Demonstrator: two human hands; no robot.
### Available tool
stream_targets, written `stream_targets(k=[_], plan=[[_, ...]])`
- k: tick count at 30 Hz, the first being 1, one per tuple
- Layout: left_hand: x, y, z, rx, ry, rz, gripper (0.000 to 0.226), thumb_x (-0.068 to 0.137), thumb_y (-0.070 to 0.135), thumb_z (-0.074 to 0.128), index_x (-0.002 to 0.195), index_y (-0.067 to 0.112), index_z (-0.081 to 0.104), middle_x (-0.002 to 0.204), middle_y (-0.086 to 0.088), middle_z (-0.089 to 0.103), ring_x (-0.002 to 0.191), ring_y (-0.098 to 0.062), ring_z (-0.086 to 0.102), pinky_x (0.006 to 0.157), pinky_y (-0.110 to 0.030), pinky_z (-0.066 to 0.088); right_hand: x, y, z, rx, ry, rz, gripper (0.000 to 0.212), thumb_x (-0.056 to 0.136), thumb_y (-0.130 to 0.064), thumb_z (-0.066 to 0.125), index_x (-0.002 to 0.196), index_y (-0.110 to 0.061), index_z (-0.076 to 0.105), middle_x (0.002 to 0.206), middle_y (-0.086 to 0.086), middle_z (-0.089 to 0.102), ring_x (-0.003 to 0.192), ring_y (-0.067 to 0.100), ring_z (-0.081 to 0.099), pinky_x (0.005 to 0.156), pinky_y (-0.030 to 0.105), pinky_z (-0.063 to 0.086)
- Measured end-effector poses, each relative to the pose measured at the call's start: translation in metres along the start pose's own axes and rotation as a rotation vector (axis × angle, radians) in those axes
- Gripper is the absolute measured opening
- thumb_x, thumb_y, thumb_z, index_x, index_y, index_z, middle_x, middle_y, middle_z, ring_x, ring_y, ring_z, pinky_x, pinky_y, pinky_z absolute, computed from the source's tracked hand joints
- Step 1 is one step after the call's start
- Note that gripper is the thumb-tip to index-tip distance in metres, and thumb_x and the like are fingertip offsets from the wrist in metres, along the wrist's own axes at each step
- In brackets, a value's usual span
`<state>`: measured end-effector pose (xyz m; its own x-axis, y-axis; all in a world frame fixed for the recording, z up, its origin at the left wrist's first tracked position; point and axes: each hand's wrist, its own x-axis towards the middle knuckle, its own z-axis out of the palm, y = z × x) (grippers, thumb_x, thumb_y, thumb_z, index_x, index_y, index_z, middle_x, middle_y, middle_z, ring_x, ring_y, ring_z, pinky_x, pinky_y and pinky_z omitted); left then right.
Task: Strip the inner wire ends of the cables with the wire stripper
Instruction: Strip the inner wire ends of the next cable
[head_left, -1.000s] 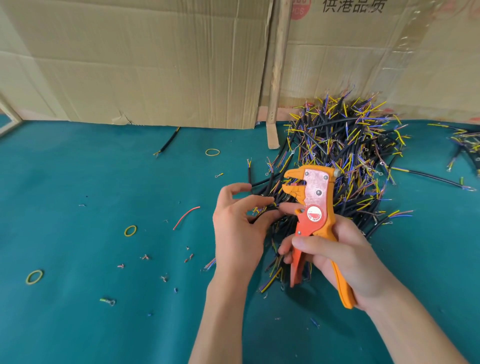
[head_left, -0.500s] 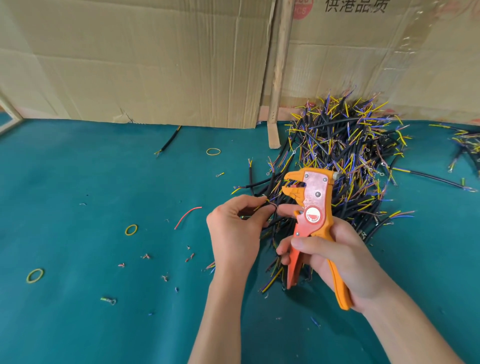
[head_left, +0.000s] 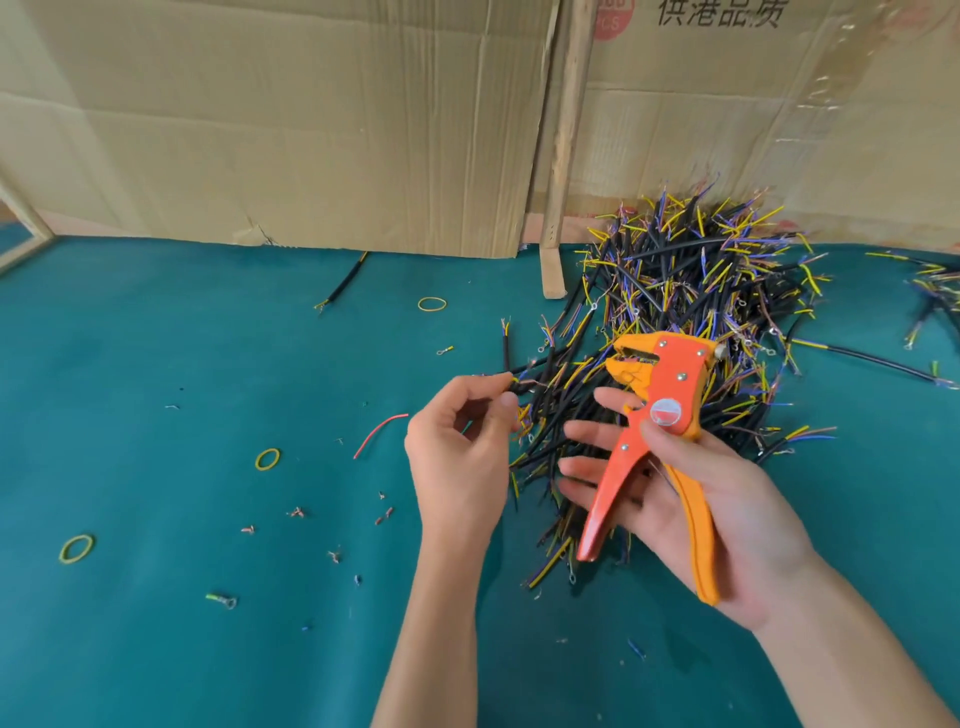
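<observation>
A big heap of black cables (head_left: 701, 291) with yellow, blue and brown inner wires lies on the teal table (head_left: 156, 364), right of centre. My left hand (head_left: 457, 462) hovers at the heap's left edge and pinches the end of one black cable (head_left: 540, 364) between thumb and fingers. My right hand (head_left: 727, 519) holds the orange wire stripper (head_left: 660, 415) over the heap. Its thumb lies across the pivot, the yellow handle rests in the palm and the fingers stretch out under the red handle. The stripper's jaws point up and left, apart from the pinched cable.
Cardboard sheets (head_left: 311, 130) and a wooden stick (head_left: 566, 156) wall off the back. Yellow rubber bands (head_left: 267, 459), a loose red wire (head_left: 379, 431), one stray cable (head_left: 343, 283) and small wire scraps lie at left. A smaller cable heap (head_left: 935, 291) sits at far right.
My right fingers have uncurled from the red handle, so the stripper's handles have spread and the tool leans right. My left hand has shifted slightly left, still pinching at the heap's edge.
</observation>
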<state>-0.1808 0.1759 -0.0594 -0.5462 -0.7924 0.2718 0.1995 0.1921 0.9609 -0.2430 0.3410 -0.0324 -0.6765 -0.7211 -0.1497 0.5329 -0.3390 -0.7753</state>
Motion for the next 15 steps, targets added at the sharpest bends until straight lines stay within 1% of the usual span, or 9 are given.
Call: stream_targets(k=[2, 3, 4, 6, 8, 10, 12, 15], plan=[[0.000, 0.000, -0.001, -0.048, 0.056, -0.002, 0.024, 0.089, 0.007, 0.069, 0.084, 0.029, 0.075, 0.071, 0.007, 0.072, 0.065, -0.016, 0.069, 0.067, -0.024, 0.053, -0.002, -0.004, -0.003, 0.007, -0.063, 0.131, 0.044, 0.093, -0.024, 0.064, 0.136, -0.014, 0.062, 0.128, 0.033, 0.063, 0.111, 0.055, 0.063, 0.090, 0.064, 0.054], [0.001, 0.000, -0.001, -0.076, 0.071, -0.008, 0.024, 0.090, 0.005, 0.069, 0.085, 0.028, 0.075, 0.070, 0.004, 0.072, 0.064, -0.015, 0.069, 0.065, -0.022, 0.053, -0.002, -0.005, -0.004, -0.012, -0.100, 0.193, 0.048, 0.092, -0.030, 0.068, 0.137, -0.019, 0.061, 0.128, 0.031, 0.063, 0.112, 0.055, 0.063, 0.090, 0.067, 0.052], [0.001, 0.001, -0.001, -0.098, 0.078, -0.012, 0.024, 0.090, 0.003, 0.069, 0.084, 0.026, 0.075, 0.069, 0.002, 0.072, 0.062, -0.016, 0.069, 0.063, -0.021, 0.053, -0.003, -0.005, -0.003, -0.033, -0.136, 0.240, 0.051, 0.090, -0.034, 0.072, 0.138, -0.023, 0.061, 0.126, 0.030, 0.065, 0.109, 0.054, 0.064, 0.090, 0.069, 0.050], [0.001, 0.002, -0.001, -0.114, 0.068, -0.014, 0.024, 0.091, 0.003, 0.069, 0.084, 0.025, 0.075, 0.068, -0.003, 0.072, 0.059, -0.015, 0.068, 0.060, -0.020, 0.053, -0.003, -0.003, 0.001, -0.055, -0.167, 0.282, 0.057, 0.085, -0.036, 0.079, 0.138, -0.026, 0.061, 0.113, 0.029, 0.067, 0.095, 0.049, 0.068, 0.087, 0.070, 0.050], [0.001, 0.004, 0.000, -0.111, 0.046, -0.019, 0.023, 0.091, 0.001, 0.069, 0.086, 0.023, 0.076, 0.068, -0.004, 0.073, 0.059, -0.013, 0.068, 0.061, -0.022, 0.055, -0.003, 0.000, 0.005, -0.081, -0.144, 0.275, 0.056, 0.082, -0.029, 0.081, 0.135, -0.023, 0.063, 0.098, 0.028, 0.065, 0.081, 0.045, 0.067, 0.081, 0.064, 0.053], [0.000, 0.005, 0.001, -0.118, 0.027, -0.028, 0.022, 0.091, 0.001, 0.069, 0.088, 0.021, 0.076, 0.067, -0.001, 0.073, 0.060, -0.012, 0.068, 0.064, -0.027, 0.058, -0.003, 0.003, 0.009, -0.113, -0.118, 0.262, 0.054, 0.078, -0.017, 0.082, 0.129, -0.017, 0.066, 0.089, 0.026, 0.062, 0.074, 0.043, 0.065, 0.075, 0.059, 0.055], [-0.001, 0.005, 0.002, -0.127, 0.012, -0.032, 0.023, 0.091, 0.001, 0.070, 0.088, 0.022, 0.076, 0.067, -0.001, 0.072, 0.061, -0.013, 0.067, 0.066, -0.030, 0.059, -0.004, 0.006, 0.011, -0.129, -0.097, 0.251, 0.048, 0.075, -0.007, 0.078, 0.123, -0.010, 0.068, 0.085, 0.027, 0.060, 0.071, 0.041, 0.064, 0.071, 0.056, 0.056], [-0.001, 0.006, 0.003, -0.134, -0.011, -0.031, 0.025, 0.091, -0.001, 0.069, 0.088, 0.022, 0.077, 0.068, -0.003, 0.072, 0.061, -0.013, 0.066, 0.065, -0.025, 0.056, -0.006, 0.007, 0.013, -0.137, -0.072, 0.231, 0.044, 0.073, 0.001, 0.073, 0.117, -0.002, 0.068, 0.083, 0.027, 0.059, 0.068, 0.040, 0.062, 0.066, 0.053, 0.056]])
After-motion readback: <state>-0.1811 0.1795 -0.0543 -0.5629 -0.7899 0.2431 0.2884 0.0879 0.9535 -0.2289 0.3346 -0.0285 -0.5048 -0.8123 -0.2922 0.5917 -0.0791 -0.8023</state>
